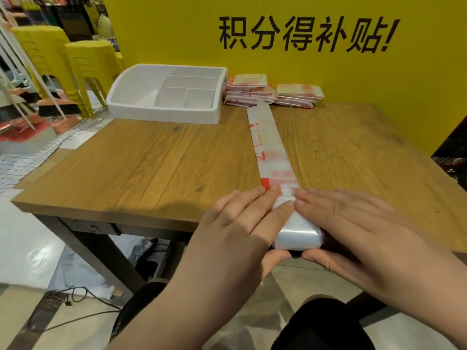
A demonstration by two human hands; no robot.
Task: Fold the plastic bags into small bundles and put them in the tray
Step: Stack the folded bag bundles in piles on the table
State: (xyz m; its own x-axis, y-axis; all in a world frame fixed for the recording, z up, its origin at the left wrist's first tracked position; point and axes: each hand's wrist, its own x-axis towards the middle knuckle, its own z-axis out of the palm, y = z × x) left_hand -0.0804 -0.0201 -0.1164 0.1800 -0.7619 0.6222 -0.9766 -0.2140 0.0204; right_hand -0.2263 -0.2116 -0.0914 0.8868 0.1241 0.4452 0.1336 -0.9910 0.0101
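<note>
Running from just right of the tray toward the person, the plastic bag lay as one long narrow strip on the wooden table. Its far tip reached the folded bundles. Its near end was turned over into a thick white wad at the table edge farthest from the tray. A broad stretch of bare wood showed in front of the tray, between it and the hands. The tray itself sat at the table's far left corner, its left wall close to that side edge.

Two stacks of folded bundles sat just right of the tray, against the yellow wall behind it, and the strip's tip touched or nearly touched the nearer stack. Left of the tray, off the table, stood yellow stools and brooms.

Both hands met over the wad. The left hand laid nearly straight fingers across its top and left side, thumb tucked under the near edge. The right hand mirrored it, so each pinched the wad between fingers and thumb, fingertips touching in the middle.
</note>
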